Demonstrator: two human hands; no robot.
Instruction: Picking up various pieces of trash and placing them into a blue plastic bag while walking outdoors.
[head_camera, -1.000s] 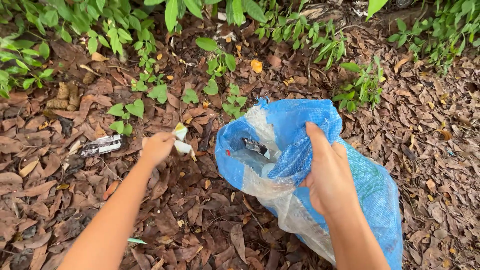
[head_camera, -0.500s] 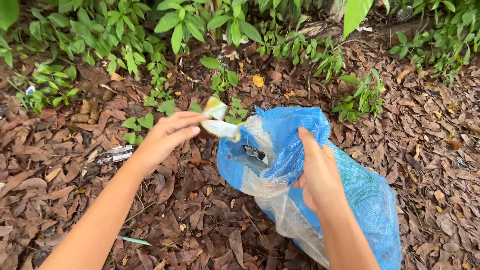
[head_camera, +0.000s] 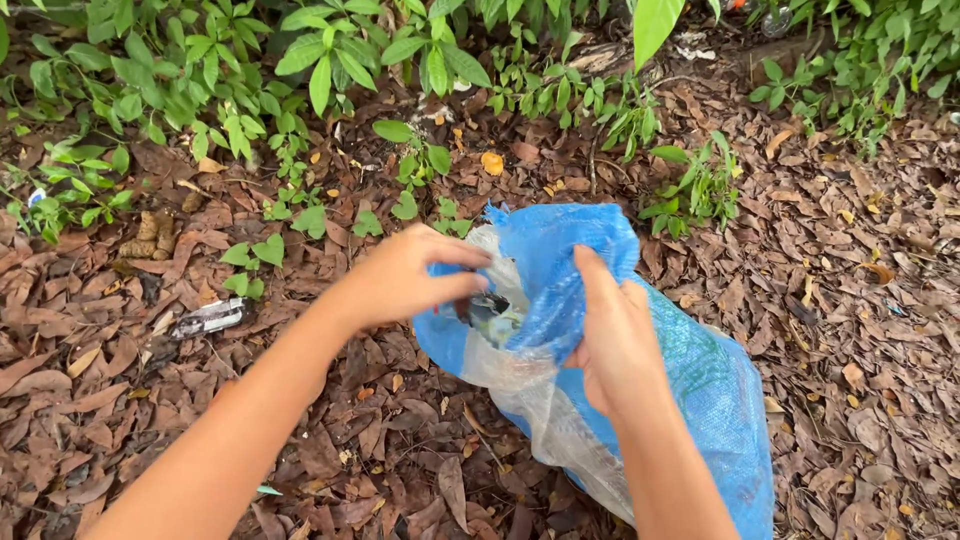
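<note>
One blue sack (head_camera: 690, 380), two hands (head_camera: 400, 280), one crushed wrapper (head_camera: 208, 318)

Woven plastic sack (head_camera: 700, 380) amid dry leaf litter (head_camera: 850, 300)

The blue sack is showing a rough woven weave with a translucent, glossy plastic liner (head_camera: 520, 375); the brown leaves are looking matt and brittle.

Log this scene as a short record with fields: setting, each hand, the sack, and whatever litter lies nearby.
Setting: ground covered in dry brown leaves, green plants along the top
Left hand: left hand at the sack's mouth, fingers reaching in; whether it holds anything cannot be told
Right hand: right hand grips the sack's rim, holding it open
Sack: blue woven sack lying on the leaves, with a clear liner and dark scraps showing inside the mouth
Litter: a flattened silvery wrapper on the leaves, left of the left arm
</note>
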